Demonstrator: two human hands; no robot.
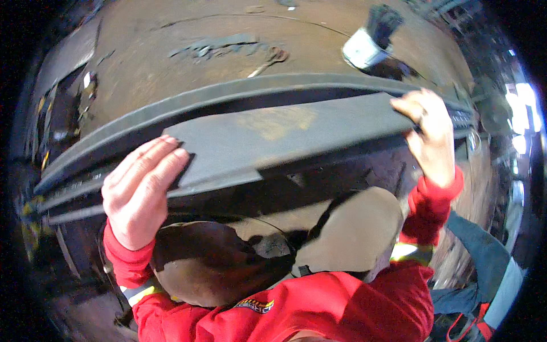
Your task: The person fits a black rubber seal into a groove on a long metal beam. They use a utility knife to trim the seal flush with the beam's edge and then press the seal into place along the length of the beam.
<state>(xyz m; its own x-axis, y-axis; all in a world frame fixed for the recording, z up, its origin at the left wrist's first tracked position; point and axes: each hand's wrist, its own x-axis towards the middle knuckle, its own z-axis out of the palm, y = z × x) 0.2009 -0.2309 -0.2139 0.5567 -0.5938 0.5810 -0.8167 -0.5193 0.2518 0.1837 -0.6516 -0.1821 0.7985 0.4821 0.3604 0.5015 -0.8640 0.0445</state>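
Note:
A grey flat metal plate point(228, 137) with angled ends and a tan dusty patch lies across in front of me, tilted slightly up to the right. My left hand point(139, 185) grips its left end, fingers over the top edge. At the opposite end, my right hand point(430, 128) has its fingers curled round the corner. Just behind and beneath the plate runs a long dark metal beam point(137, 117) with a raised far edge. The undersides of the plate's ends and both thumbs are mostly hidden.
A white bucket point(364, 52) of dark bundled pieces stands beyond the beam, right of centre. Flat metal scraps point(219, 45) and a rusty ring-ended tool point(276, 55) lie on the brown floor. Blue-green cloth point(478, 251) is at my right; my knees are below the plate.

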